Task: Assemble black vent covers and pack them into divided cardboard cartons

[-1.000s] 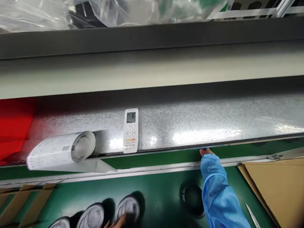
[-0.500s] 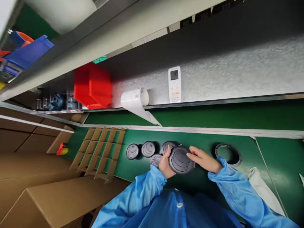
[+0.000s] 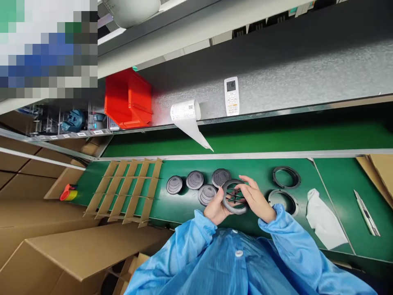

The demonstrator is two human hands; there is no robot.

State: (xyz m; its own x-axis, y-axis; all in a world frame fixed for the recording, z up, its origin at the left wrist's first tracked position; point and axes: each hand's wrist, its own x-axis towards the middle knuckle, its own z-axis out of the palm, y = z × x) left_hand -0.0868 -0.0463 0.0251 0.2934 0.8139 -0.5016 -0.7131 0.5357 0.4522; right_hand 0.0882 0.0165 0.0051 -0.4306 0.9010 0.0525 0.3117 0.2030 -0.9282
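Observation:
A dark grey round air vent [image 3: 235, 196] is held up over the bench in front of me, its slats turned edge-on so gaps show between them. My left hand [image 3: 215, 208] is closed around its left and lower rim. My right hand [image 3: 255, 200] grips it from the right, thumb and fingers at the slats and upper rim. Just left of it, several similar vents [image 3: 195, 180] with flat, closed slats rest on the green bench. Beside my right wrist lies a dark ring [image 3: 296, 207], with another ring [image 3: 286, 177] behind it.
A cardboard divider grid [image 3: 135, 178] lies at left, beside large cartons [image 3: 76, 246]. At right are a white cloth [image 3: 325, 221], a utility knife [image 3: 366, 213] and cardboard [image 3: 377, 174]. The shelf above carries a red bin [image 3: 129, 100], a label roll [image 3: 186, 110] and a remote [image 3: 231, 96].
The held vent's slats have gone from closed to open. My right hand has moved from its edge onto the slats. The camera view has shifted, showing a second ring and the knife.

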